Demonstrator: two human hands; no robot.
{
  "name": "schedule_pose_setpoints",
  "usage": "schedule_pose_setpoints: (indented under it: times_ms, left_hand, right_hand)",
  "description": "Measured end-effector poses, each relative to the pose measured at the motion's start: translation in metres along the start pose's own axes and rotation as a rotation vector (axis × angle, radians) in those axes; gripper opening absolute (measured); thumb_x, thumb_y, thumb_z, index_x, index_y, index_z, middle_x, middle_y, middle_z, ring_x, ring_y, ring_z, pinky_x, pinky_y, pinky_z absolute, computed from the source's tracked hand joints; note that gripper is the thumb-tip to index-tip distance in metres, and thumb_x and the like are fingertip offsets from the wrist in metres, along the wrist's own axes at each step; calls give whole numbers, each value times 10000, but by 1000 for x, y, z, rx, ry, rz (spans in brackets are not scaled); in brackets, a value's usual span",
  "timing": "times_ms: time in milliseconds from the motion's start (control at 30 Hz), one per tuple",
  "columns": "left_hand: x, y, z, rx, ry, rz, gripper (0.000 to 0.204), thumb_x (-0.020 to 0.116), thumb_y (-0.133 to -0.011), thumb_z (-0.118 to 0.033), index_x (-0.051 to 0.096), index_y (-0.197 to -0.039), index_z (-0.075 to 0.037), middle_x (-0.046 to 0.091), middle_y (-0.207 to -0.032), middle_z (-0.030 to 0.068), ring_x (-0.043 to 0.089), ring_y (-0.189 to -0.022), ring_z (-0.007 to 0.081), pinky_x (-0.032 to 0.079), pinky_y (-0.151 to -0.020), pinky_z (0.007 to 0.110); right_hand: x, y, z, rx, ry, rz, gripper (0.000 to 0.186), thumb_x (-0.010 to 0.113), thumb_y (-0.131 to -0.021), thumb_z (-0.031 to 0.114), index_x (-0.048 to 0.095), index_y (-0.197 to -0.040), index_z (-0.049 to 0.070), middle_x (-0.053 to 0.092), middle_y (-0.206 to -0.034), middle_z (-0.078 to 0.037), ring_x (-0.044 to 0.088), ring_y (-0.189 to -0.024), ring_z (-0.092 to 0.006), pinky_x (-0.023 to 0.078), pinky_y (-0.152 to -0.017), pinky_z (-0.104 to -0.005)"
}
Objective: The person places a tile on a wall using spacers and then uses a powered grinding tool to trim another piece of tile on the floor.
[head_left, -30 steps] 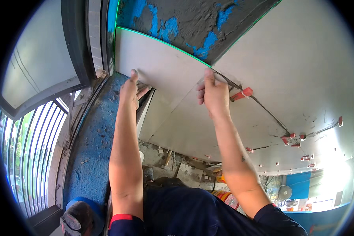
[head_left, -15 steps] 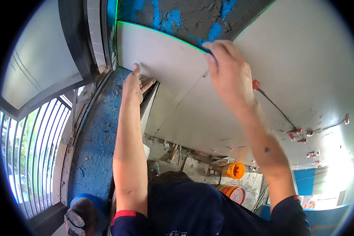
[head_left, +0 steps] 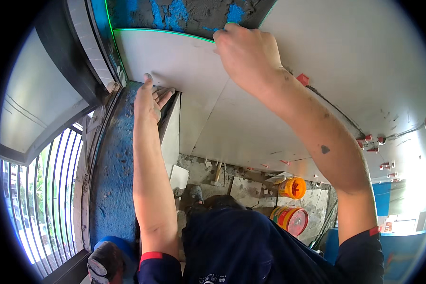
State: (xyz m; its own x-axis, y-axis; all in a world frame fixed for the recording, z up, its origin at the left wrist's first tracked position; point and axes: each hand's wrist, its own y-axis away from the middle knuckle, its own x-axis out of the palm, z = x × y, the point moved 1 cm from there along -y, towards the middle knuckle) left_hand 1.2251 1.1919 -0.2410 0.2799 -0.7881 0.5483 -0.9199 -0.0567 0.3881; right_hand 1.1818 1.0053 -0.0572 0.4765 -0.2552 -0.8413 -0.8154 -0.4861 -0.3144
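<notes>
A large light-grey wall tile (head_left: 175, 59) stands with its top edge lit by a green line. My left hand (head_left: 146, 102) is at its lower edge, at the left. The thumb lies on the tile's face and the fingers reach under the edge, spread apart. My right hand (head_left: 248, 47) is at the top edge, farther right, with its fingers bent over the edge and their tips hidden. Above the tile, dark grey mortar (head_left: 199, 14) covers a blue wall surface in rough patches.
Left is a rough blue wall strip (head_left: 111, 189) beside a barred window (head_left: 40, 194). Red tile clips (head_left: 303, 79) stick out of the joints at right. Two yellow-orange buckets (head_left: 294, 188) stand on the littered floor. A dark round-ended device (head_left: 102, 265) is at lower left.
The view has shifted, so the tile appears farther left. My right hand has moved up over the top edge and its fingers are more curled. The left hand keeps its place on the tile.
</notes>
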Motion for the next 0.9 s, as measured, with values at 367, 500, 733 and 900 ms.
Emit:
schedule_pose_setpoints:
  times_ms: [367,500,733,900]
  left_hand:
    - [0,5,-2,38,-27,18,550,405,-992,-389,398,-1235,105,542,-1190,288,610,-1034,344,501,-903,371]
    - [5,6,-2,35,-22,25,586,410,-991,-390,352,-1275,119,517,-1214,290,598,-1054,352,502,-907,370]
    - [2,5,-1,83,-36,42,642,403,-990,-403,329,-1255,176,469,-1248,307,571,-1083,368,506,-917,378]
    - [1,1,-2,27,-46,18,718,432,-969,-443,320,-1257,205,462,-1271,292,545,-1137,342,480,-957,349]
  right_hand:
    - [-6,-1,-2,-87,-4,34,125,665,-705,55,655,-827,29,635,-849,-91,674,-774,-235,537,-592,-331]
    - [-2,0,-8,-65,-34,55,158,594,-753,22,594,-909,46,611,-877,-69,669,-769,-267,539,-606,-367]
    - [-6,-2,-9,-114,-100,113,136,592,-782,73,599,-917,60,617,-890,-61,667,-799,-265,540,-635,-379]
    - [-7,-6,-11,-129,-149,89,129,605,-771,81,625,-898,64,633,-895,-72,670,-810,-261,543,-644,-375]
